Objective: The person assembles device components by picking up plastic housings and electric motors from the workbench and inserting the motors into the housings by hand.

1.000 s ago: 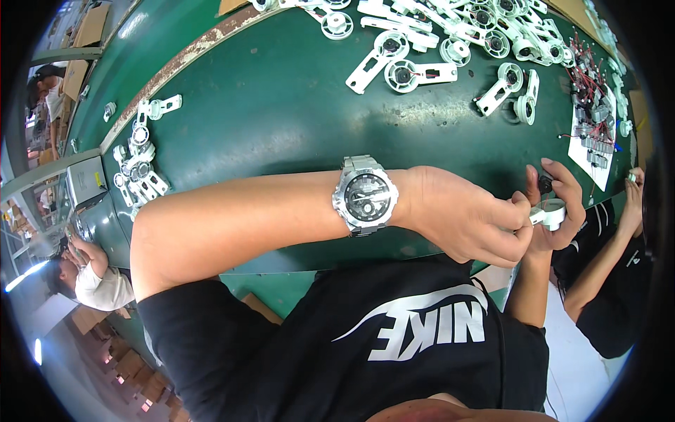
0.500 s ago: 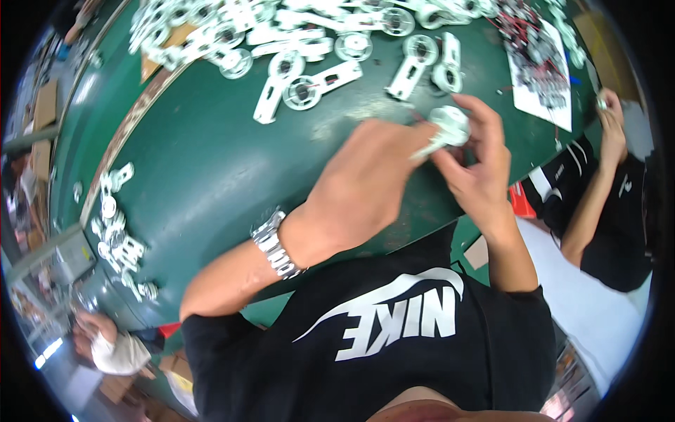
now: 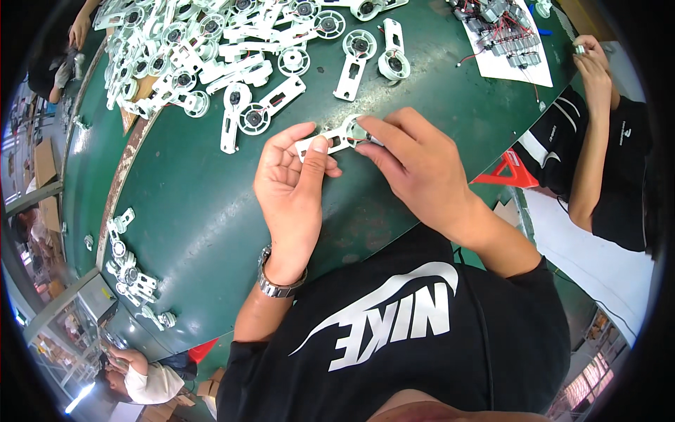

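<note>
A white plastic housing [image 3: 339,139], with a slotted arm and a round end, is held over the green table. My left hand [image 3: 290,184] has the slotted arm between thumb and fingers. At the round end, the thumb and forefinger of my right hand [image 3: 430,172] are closed on it, hiding part of the ring. A short red wire shows along the housing, and a small silvery piece peeks out by my right fingertips; its kind cannot be made out. Just beyond my hands lie similar housings [image 3: 349,76] with dark round centres.
A large heap of white housings [image 3: 176,49] covers the far left of the table [image 3: 204,190]. Grey motors with red wires [image 3: 510,39] lie on a white sheet [image 3: 541,74] at far right. More housings [image 3: 130,274] lie at left. Co-workers sit around; a red stool [image 3: 517,169] stands right.
My left hand has drawn back to the left and now holds the housing's arm end. My right hand has turned over, gripping the round end. The view has shifted, and the housing is lying more level.
</note>
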### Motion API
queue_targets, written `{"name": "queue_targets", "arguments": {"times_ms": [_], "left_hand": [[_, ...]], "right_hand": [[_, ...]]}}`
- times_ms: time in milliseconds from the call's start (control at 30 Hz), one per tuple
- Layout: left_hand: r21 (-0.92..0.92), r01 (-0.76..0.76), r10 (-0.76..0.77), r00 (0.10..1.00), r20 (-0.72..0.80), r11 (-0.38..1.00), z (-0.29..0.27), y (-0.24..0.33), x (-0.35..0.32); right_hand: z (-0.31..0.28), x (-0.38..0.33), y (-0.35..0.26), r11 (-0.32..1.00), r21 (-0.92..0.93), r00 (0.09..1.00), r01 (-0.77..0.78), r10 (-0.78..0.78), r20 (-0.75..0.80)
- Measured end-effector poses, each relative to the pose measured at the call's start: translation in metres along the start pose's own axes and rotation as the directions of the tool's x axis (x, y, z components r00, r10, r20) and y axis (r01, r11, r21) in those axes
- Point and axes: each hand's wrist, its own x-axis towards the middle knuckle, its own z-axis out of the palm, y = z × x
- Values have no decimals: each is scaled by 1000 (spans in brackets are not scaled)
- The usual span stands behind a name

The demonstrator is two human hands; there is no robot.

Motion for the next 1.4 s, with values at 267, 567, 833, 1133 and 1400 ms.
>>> {"name": "queue_targets", "arguments": {"times_ms": [267, 567, 833, 1133, 1400], "left_hand": [[-36, -6, 5, 999, -46, 999, -7, -4, 3], [24, -65, 67, 997, -49, 998, -12, 0, -2], [-6, -26, 26, 1000, -7, 1000, -15, 5, -7], [-67, 39, -41, 999, -19, 997, -21, 5, -6], [-219, 190, -172, 980, 97, 957, -33, 2, -2]], "right_hand": [[5, 1, -13, 942, 273, 978, -194, 162, 133], [3, 11, -17, 980, 151, 989, -130, 118, 88], [8, 23, -15, 994, 62, 994, 93, -97, 58], [4, 29, -14, 989, 39, 988, 139, -142, 67], [17, 30, 21, 953, 258, 985, 158, -171, 28]]}}
